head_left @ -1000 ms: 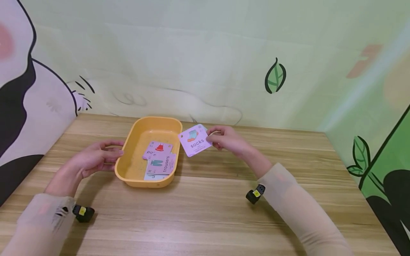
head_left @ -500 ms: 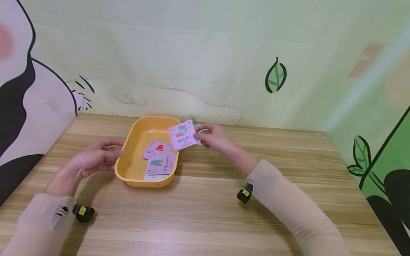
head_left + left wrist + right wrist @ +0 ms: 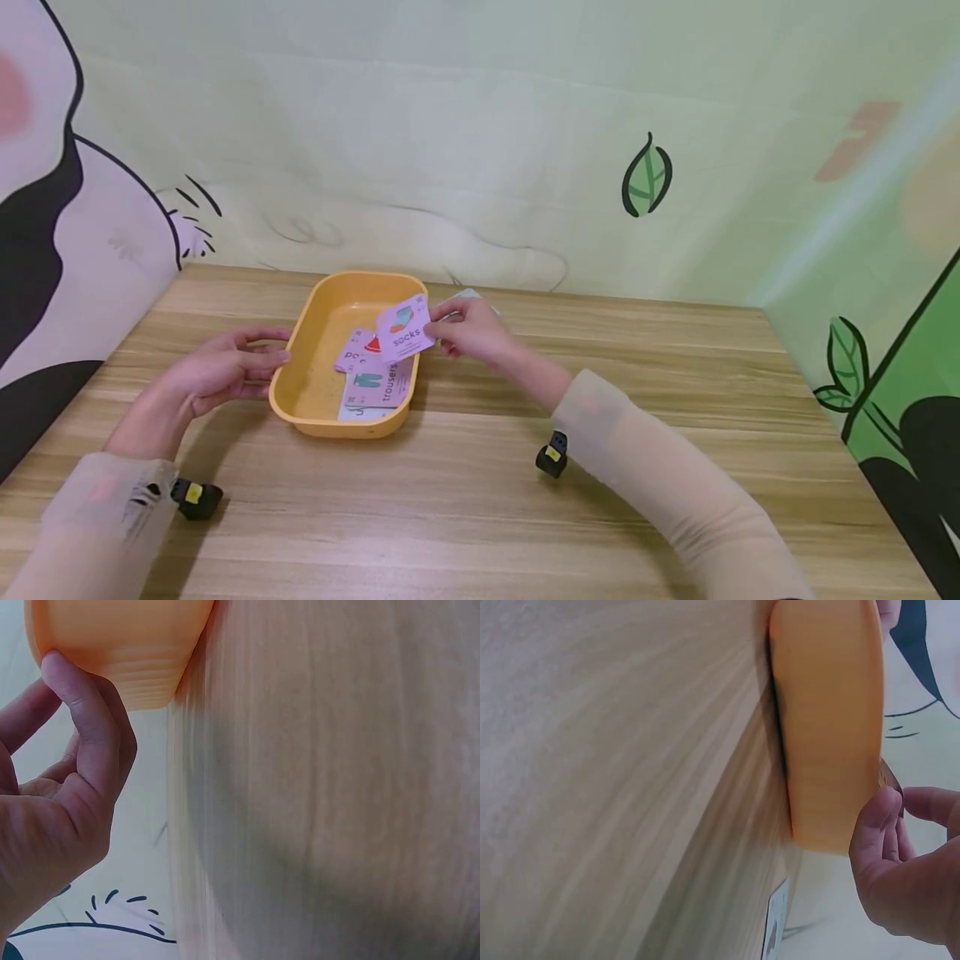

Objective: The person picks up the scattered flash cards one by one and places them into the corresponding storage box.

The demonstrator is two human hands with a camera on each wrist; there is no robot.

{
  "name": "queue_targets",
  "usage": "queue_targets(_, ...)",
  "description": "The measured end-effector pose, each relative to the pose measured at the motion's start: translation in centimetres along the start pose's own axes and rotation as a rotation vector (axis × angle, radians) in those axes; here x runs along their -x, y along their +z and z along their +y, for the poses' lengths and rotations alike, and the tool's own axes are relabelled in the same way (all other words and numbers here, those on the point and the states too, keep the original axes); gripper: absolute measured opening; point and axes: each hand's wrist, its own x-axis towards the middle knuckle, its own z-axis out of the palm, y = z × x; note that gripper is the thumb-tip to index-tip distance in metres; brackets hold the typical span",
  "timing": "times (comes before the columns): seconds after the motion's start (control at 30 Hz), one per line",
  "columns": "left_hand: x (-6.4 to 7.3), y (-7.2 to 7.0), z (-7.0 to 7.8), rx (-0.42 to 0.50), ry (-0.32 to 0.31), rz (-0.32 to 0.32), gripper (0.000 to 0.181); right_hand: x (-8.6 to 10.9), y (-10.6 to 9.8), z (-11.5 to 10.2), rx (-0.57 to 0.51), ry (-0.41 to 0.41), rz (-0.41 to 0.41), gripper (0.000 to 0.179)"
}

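My right hand [image 3: 472, 331] pinches a purple card [image 3: 405, 327] printed "socks" between thumb and fingers, over the right rim of a yellow plastic tray [image 3: 311, 367]. In the right wrist view the card [image 3: 889, 780] shows as a thin edge beyond the thumb. Within the tray lie overlapping cards: a purple "trousers" card [image 3: 367, 383], a partly covered purple card [image 3: 351, 354] with a red garment, and a pale card [image 3: 358, 413] under them. The left hand [image 3: 225, 367] touches the tray's left side with its fingertips, seen at the rim in the left wrist view.
A pale card [image 3: 471, 293] lies on the wooden table [image 3: 465, 500] behind my right hand, mostly hidden by it. The tray's wall [image 3: 829, 727] rises beside that card in the right wrist view. A printed cloth backdrop [image 3: 487, 150] stands along the table's back edge.
My right hand has carried the socks card leftward, from right of the tray to above its right part. The pale card behind has come into view. The left hand and tray stay put.
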Motion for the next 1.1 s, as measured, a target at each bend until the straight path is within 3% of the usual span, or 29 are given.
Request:
queue_targets(0.4, -0.2, -0.1, 0.0, 0.017, -0.003, -0.008, 0.068, -0.2, 0.7, 0.6, -0.007, 0.004, -0.028, 0.03)
queue_targets(0.73, -0.1, -0.1, -0.1, 0.014, 0.0, -0.003, 0.068, -0.2, 0.8, 1.1, 0.087, -0.077, -0.046, 0.025)
queue_targets(0.93, -0.1, -0.1, -0.1, 0.021, 0.001, -0.005, 0.068, -0.4, 0.0, 1.7, 0.204, -0.095, 0.046, 0.016)
queue_targets(1.1, -0.2, -0.1, -0.1, 0.033, 0.002, -0.009, 0.067, -0.5, -1.2, 2.0, 0.407, -0.094, 0.099, 0.017)
